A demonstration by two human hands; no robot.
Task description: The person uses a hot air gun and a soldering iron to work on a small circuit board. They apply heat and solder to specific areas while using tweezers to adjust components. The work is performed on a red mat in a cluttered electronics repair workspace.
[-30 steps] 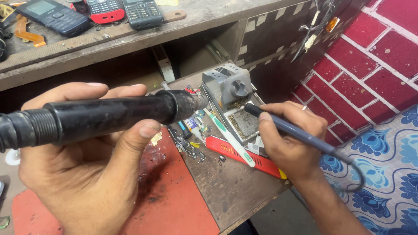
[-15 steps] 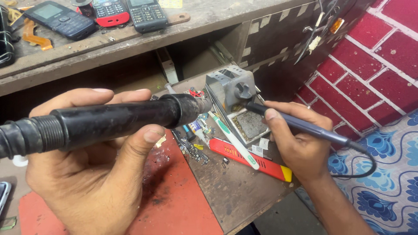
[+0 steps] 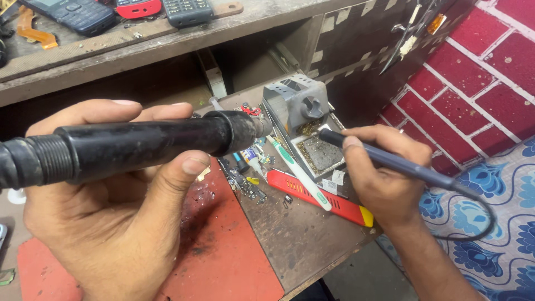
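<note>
Head view: left hand (image 3: 106,223) grips black tool handle (image 3: 139,147), held level. Right hand (image 3: 384,178) holds soldering iron (image 3: 390,161), tip toward grey stand (image 3: 298,106). Red mat (image 3: 223,256) on bench, w/ small parts.

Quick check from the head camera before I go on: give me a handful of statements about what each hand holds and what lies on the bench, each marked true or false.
1. The left hand grips a thick black handpiece. True.
2. The right hand is empty. False: it holds a slim dark soldering iron, pen-style.
3. A grey iron stand sits on the bench beyond the hands. True.
4. The red mat lies on the upper shelf. False: it lies on the bench under the left hand.
5. Phones lie on the upper shelf. True.
6. The red tool is standing upright. False: it lies flat.
</note>
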